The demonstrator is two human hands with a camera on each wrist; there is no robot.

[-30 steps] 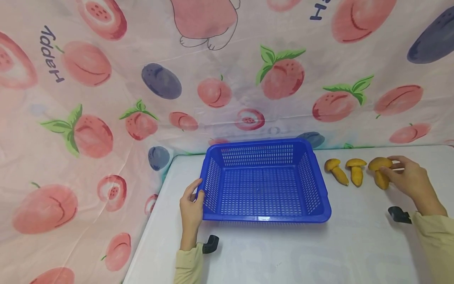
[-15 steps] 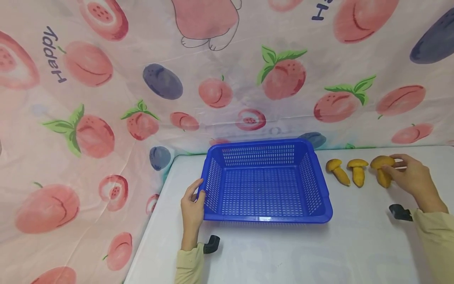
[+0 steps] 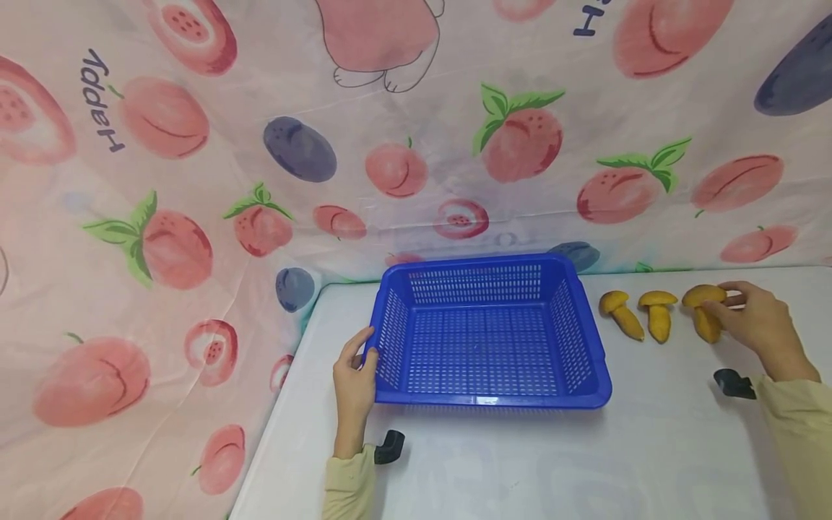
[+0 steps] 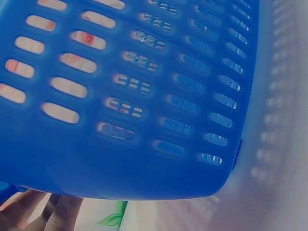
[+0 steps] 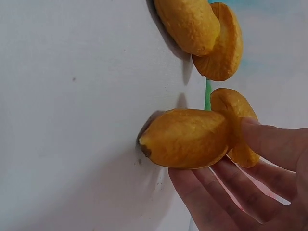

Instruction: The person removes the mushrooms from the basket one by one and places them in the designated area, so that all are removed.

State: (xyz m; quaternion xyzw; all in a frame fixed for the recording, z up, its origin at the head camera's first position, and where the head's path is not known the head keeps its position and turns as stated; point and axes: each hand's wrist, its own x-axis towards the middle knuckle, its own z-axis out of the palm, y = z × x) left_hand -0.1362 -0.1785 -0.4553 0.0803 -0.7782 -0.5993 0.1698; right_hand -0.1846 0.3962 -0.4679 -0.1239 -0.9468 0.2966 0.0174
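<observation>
A blue plastic basket [image 3: 481, 400] with slotted walls stands on the white table; nothing lies inside it. My left hand [image 3: 354, 383] grips its left rim, thumb on the near side and fingers further back. In the left wrist view the basket wall [image 4: 120, 168] hides most of that hand, and only some fingers [image 4: 62, 211] show at the bottom. My right hand [image 3: 763, 328] pinches a yellow-brown mushroom [image 3: 704, 293] near its cap, thumb on one side and fingers on the other. Two similar mushrooms [image 3: 659, 325] [image 3: 627, 321] lie between it and the basket.
A cloth wall [image 3: 403, 130] printed with peaches rises behind the white table [image 3: 494, 469] and along its left. Black angled pieces [image 3: 390, 448] [image 3: 734, 384] stick out by both sleeve cuffs.
The head view has shifted slightly, so everything appears a little further right. My right hand and the mushroom have risen very slightly; the left hand keeps its grip on the basket.
</observation>
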